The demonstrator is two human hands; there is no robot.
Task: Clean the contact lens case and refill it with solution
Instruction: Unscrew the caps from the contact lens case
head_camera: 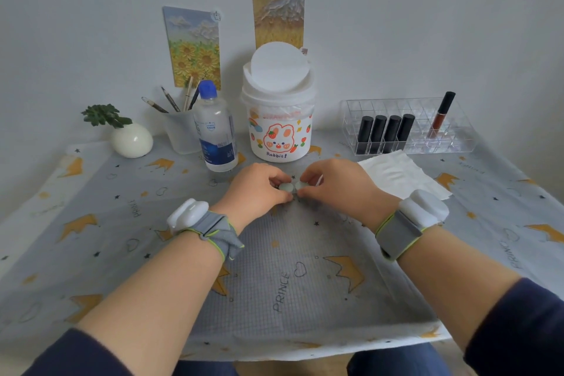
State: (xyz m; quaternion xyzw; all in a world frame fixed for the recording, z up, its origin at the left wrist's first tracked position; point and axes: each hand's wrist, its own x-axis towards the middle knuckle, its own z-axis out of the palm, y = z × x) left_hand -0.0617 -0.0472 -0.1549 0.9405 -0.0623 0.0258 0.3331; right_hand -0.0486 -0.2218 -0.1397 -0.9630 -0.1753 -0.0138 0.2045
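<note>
Behind the lens case (292, 186) stand bottle (215, 131) and bin (279, 122).

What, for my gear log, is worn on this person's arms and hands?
The left hand and right hand are bare. The left strap and right strap are grey with lime edging; each carries a rounded white device. Dark blue sleeves start near the elbows.

Both forearms reach forward, bare below dark blue sleeves, each wrist wearing a grey strap with a white unit. The left hand (258, 185) and right hand (337, 183) meet knuckles-up, fingers curled, each pinching one end of the contact lens case (290, 186).
</note>
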